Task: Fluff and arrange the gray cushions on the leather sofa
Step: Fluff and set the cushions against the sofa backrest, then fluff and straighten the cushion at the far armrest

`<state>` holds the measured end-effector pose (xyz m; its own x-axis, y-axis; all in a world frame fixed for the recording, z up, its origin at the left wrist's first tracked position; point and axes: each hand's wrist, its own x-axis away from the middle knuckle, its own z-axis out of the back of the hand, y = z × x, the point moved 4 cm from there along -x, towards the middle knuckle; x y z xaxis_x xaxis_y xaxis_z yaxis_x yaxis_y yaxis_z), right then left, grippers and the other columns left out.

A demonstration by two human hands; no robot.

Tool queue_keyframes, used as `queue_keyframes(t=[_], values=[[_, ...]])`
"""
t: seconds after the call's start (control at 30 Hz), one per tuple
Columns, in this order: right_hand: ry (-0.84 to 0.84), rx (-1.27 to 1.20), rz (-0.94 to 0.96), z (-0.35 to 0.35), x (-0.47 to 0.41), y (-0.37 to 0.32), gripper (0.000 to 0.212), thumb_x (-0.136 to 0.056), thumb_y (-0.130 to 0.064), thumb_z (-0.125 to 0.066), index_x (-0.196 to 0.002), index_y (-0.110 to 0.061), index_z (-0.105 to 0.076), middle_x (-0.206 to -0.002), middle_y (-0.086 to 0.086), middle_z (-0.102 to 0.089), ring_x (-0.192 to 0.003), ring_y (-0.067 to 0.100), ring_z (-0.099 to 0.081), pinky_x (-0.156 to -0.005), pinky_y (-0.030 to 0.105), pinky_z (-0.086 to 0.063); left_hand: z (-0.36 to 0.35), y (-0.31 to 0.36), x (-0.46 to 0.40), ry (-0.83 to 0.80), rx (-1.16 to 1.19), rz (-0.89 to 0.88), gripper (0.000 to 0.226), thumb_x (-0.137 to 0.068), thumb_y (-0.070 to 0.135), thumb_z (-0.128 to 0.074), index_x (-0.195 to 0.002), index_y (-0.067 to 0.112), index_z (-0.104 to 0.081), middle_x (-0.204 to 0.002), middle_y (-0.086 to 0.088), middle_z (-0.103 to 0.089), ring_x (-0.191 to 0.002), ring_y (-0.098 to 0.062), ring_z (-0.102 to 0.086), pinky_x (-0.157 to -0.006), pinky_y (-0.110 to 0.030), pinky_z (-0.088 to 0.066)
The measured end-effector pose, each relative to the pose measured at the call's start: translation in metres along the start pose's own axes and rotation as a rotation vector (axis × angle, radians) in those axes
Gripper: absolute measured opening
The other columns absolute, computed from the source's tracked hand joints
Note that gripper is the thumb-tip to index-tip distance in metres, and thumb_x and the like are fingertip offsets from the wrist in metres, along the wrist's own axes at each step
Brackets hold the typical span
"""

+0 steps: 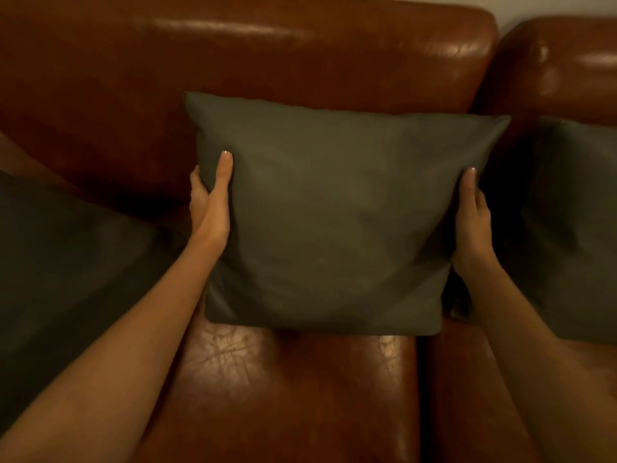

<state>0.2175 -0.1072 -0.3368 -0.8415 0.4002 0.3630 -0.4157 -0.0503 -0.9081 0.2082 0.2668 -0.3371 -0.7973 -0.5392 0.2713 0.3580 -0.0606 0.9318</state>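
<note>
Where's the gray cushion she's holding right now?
In the head view, the middle cushion stands upright at center against the sofa backrest, gripped at its sides by the left hand and right hand.

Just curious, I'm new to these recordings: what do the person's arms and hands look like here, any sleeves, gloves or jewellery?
Both forearms are bare, with no sleeves in view. The left hand and right hand wear no gloves, and no rings or watch show. Nails look short, pale.
</note>
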Motion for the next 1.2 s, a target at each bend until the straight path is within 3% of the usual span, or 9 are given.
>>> queue_keyframes(t=[0.13, 0.3, 0.47, 0.6, 0.7, 0.83, 0.93, 1.07, 1.2], values=[[0.033, -0.071, 0.035, -0.001, 0.011, -0.014, 0.073, -0.085, -0.071, -0.049, -0.145, -0.029, -0.040, -0.128, -0.014, -0.052, -0.110, 0.004, -0.052, -0.101, 0.030, -0.041, 0.006, 0.005, 0.013, 0.060, 0.051, -0.046, 0.068, -0.086, 0.064, -0.053, -0.142, 0.027, -0.041, -0.128, 0.013, -0.052, -0.117, -0.007, -0.049, -0.098, -0.021, -0.036], [0.064, -0.060, 0.060, -0.005, 0.009, -0.017, 0.079, -0.085, -0.074, -0.044, -0.150, -0.029, -0.033, -0.146, -0.008, -0.045, -0.128, 0.012, -0.046, -0.106, 0.031, -0.037, 0.009, 0.005, 0.007, 0.101, 0.087, -0.098, 0.066, -0.085, 0.066, -0.053, -0.138, 0.029, -0.044, -0.125, 0.015, -0.054, -0.118, -0.007, -0.052, -0.102, -0.024, -0.039], [-0.009, -0.005, 0.050, -0.013, -0.003, -0.014, 0.091, -0.079, -0.079, -0.038, -0.154, -0.031, -0.018, -0.154, -0.004, -0.034, -0.138, 0.019, -0.037, -0.113, 0.039, -0.032, 0.003, 0.004, 0.002, 0.025, 0.015, -0.085, 0.087, -0.074, 0.079, -0.046, -0.144, 0.029, -0.033, -0.142, 0.005, -0.047, -0.129, -0.015, -0.046, -0.110, -0.034, -0.034], [-0.023, 0.054, 0.057, -0.008, -0.005, -0.017, 0.082, -0.088, -0.072, -0.038, -0.154, -0.027, -0.019, -0.155, 0.000, -0.032, -0.140, 0.022, -0.035, -0.115, 0.043, -0.030, 0.011, 0.011, 0.002, -0.063, -0.090, 0.004, 0.105, -0.063, 0.090, -0.042, -0.148, 0.030, -0.026, -0.148, 0.002, -0.041, -0.134, -0.021, -0.041, -0.114, -0.043, -0.031], [0.135, 0.137, 0.150, 0.000, 0.014, -0.029, 0.070, -0.091, -0.066, -0.045, -0.145, -0.022, -0.037, -0.148, 0.002, -0.037, -0.133, 0.021, -0.041, -0.112, 0.042, -0.036, 0.021, 0.020, 0.011, -0.101, -0.172, 0.095, 0.090, -0.077, 0.079, -0.046, -0.148, 0.027, -0.030, -0.147, -0.002, -0.043, -0.134, -0.026, -0.042, -0.113, -0.041, -0.031], [0.264, 0.154, 0.388, -0.005, 0.045, -0.060, 0.043, -0.097, -0.028, -0.057, -0.136, -0.017, -0.045, -0.142, 0.007, -0.037, -0.128, 0.016, -0.043, -0.107, 0.032, -0.039, 0.049, 0.038, 0.026, -0.134, -0.277, 0.070, 0.065, -0.089, 0.056, -0.057, -0.140, 0.017, -0.048, -0.133, -0.003, -0.057, -0.121, -0.021, -0.053, -0.101, -0.030, -0.040], [0.168, 0.254, 0.529, -0.026, 0.069, -0.081, 0.028, -0.095, -0.013, -0.058, -0.123, -0.013, -0.056, -0.137, 0.009, -0.040, -0.125, 0.016, -0.043, -0.106, 0.027, -0.037, 0.076, 0.051, 0.047, -0.095, -0.340, 0.001, 0.038, -0.094, 0.034, -0.060, -0.124, 0.011, -0.062, -0.117, -0.003, -0.064, -0.106, -0.012, -0.055, -0.086, -0.020, -0.037], [-0.096, 0.342, 0.659, -0.069, 0.114, -0.102, 0.018, -0.094, -0.007, -0.057, -0.111, -0.011, -0.062, -0.131, 0.009, -0.044, -0.122, 0.012, -0.042, -0.095, 0.000, -0.026, 0.118, 0.064, 0.087, -0.045, -0.325, -0.071, 0.024, -0.096, 0.027, -0.058, -0.113, 0.013, -0.068, -0.106, 0.000, -0.066, -0.097, -0.008, -0.056, -0.082, -0.017, -0.037], [-0.322, 0.404, 0.705, -0.117, 0.160, -0.114, 0.016, -0.094, -0.008, -0.056, -0.104, -0.017, -0.063, -0.123, 0.007, -0.049, -0.118, 0.019, -0.049, -0.104, 0.032, -0.040, 0.167, 0.069, 0.119, -0.002, -0.312, -0.126, 0.021, -0.096, 0.025, -0.057, -0.110, 0.015, -0.069, -0.103, 0.002, -0.068, -0.097, -0.007, -0.060, -0.083, -0.016, -0.042]])
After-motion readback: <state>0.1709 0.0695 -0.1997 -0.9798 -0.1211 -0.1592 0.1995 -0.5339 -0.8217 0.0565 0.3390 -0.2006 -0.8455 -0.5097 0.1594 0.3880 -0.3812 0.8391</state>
